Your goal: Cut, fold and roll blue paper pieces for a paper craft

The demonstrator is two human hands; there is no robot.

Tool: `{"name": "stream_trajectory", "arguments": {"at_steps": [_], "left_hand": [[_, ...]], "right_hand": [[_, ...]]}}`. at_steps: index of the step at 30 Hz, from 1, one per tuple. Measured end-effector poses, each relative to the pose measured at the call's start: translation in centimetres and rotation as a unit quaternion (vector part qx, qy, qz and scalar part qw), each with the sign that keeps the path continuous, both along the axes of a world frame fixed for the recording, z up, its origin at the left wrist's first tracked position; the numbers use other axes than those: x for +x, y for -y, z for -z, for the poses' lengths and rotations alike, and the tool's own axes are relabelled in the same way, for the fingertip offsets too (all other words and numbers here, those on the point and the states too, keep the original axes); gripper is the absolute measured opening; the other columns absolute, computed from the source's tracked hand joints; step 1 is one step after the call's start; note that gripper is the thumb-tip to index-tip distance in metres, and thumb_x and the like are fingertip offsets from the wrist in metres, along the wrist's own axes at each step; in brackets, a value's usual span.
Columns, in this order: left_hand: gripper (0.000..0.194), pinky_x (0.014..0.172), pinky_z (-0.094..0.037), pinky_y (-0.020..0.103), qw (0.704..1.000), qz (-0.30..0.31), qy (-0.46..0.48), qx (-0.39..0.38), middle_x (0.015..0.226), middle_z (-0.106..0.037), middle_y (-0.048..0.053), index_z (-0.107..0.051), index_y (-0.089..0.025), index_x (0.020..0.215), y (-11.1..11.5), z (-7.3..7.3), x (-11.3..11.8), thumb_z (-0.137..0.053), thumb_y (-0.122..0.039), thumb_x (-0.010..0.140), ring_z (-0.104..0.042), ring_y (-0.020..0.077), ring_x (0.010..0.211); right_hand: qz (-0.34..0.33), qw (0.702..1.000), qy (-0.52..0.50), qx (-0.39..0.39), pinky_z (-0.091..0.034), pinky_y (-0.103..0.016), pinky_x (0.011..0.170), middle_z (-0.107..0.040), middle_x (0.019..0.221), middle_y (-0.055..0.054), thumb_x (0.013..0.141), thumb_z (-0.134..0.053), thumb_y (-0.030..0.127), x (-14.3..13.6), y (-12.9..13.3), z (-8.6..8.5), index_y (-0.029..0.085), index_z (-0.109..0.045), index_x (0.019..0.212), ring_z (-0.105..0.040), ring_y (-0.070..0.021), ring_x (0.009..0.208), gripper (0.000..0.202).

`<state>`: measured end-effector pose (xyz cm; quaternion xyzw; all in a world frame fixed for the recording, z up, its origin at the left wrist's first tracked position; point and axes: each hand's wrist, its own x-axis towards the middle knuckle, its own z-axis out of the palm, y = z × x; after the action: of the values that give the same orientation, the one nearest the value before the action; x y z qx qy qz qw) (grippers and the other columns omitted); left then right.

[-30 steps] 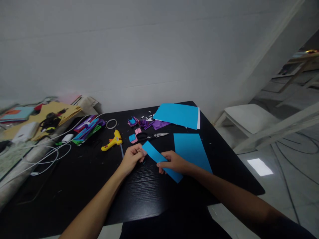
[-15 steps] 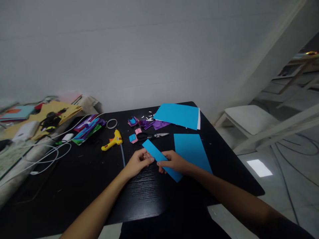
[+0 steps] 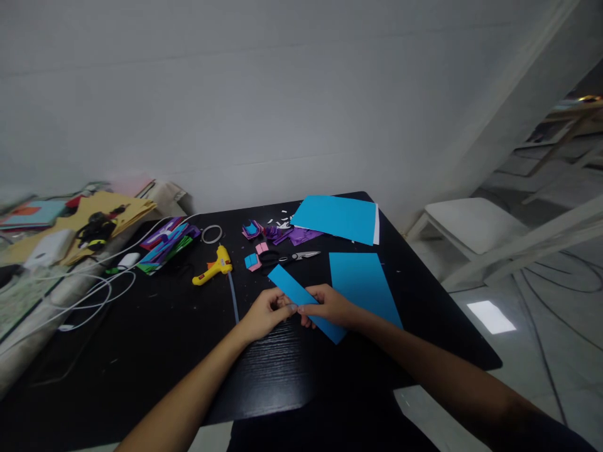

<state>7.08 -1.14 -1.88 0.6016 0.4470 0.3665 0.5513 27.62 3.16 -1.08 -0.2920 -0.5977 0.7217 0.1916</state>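
A blue strip of paper (image 3: 293,286) slants above the black table, its lower end toward my right forearm. My right hand (image 3: 325,306) grips its middle, thumb on top and fingers underneath. With thumb and fingers closed at the strip's near long edge, my left hand (image 3: 269,314) pinches it beside the right thumb. A blue sheet of paper (image 3: 365,285) lies flat under and beside my right wrist. Just beyond the strip are scissors (image 3: 301,255) and small folded pink and blue paper pieces (image 3: 253,260).
A yellow glue gun (image 3: 217,267) with a glue stick lies left of my hands. Farther back are a stack of blue sheets (image 3: 335,218), purple scraps (image 3: 304,235) and a ring of tape (image 3: 211,234). White cables (image 3: 101,289) and coloured strips (image 3: 167,245) lie to the left.
My left hand has shifted slightly right along the strip's edge, bringing its thumb up to the right thumb. The strip and my right hand stay nearly in place.
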Motion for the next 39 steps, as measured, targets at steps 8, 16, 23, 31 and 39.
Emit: {"name": "stream_trajectory", "arguments": {"at_steps": [8,16,23,31,39], "left_hand": [[0.025,0.055,-0.040,0.022,1.000,-0.016,-0.014,0.002,0.062,-0.056,-0.003,-0.067,-0.013,0.081,0.02,-0.16,0.11,-0.074,-0.037,0.081,-0.049,0.0098,0.055],[0.019,0.052,-0.040,0.021,0.999,-0.034,0.011,-0.016,0.056,-0.054,-0.004,-0.063,-0.015,0.073,0.01,-0.52,0.60,-0.074,-0.031,0.075,-0.048,0.0095,0.050],[0.017,0.052,-0.039,0.021,0.999,-0.046,0.007,-0.015,0.053,-0.053,-0.005,-0.060,-0.015,0.067,-0.02,-0.52,0.72,-0.071,-0.028,0.073,-0.046,0.0089,0.048],[0.019,0.051,-0.038,0.021,0.999,-0.041,0.003,-0.011,0.055,-0.051,-0.005,-0.058,-0.015,0.068,0.02,-0.08,0.50,-0.069,-0.028,0.075,-0.045,0.0086,0.049],[0.018,0.052,-0.038,0.020,0.999,-0.034,0.019,-0.003,0.055,-0.051,-0.005,-0.057,-0.015,0.068,-0.09,-0.68,0.54,-0.069,-0.027,0.075,-0.045,0.0079,0.049]], "right_hand": [[-0.002,1.000,-0.003,0.001,-0.053,-0.028,0.060,-0.070,0.071,-0.003,0.079,-0.077,0.040,-0.05,-0.13,0.55,0.012,-0.068,0.088,-0.066,-0.0148,0.062,0.030],[-0.009,1.000,-0.001,0.009,-0.055,-0.029,0.062,-0.071,0.073,-0.004,0.080,-0.076,0.038,0.03,-0.09,0.56,0.013,-0.069,0.090,-0.067,-0.0157,0.065,0.028],[-0.011,1.000,0.003,0.009,-0.054,-0.028,0.062,-0.071,0.073,-0.003,0.081,-0.073,0.035,-0.01,-0.06,0.41,0.013,-0.068,0.088,-0.067,-0.0152,0.065,0.023],[-0.009,1.000,0.008,0.004,-0.053,-0.027,0.060,-0.071,0.072,-0.003,0.080,-0.073,0.035,-0.03,-0.06,0.53,0.013,-0.068,0.090,-0.067,-0.0147,0.064,0.025],[0.000,1.000,0.000,0.001,-0.055,-0.027,0.060,-0.072,0.075,-0.005,0.082,-0.074,0.048,-0.07,0.00,0.41,0.013,-0.067,0.091,-0.067,-0.0149,0.064,0.037]]}}
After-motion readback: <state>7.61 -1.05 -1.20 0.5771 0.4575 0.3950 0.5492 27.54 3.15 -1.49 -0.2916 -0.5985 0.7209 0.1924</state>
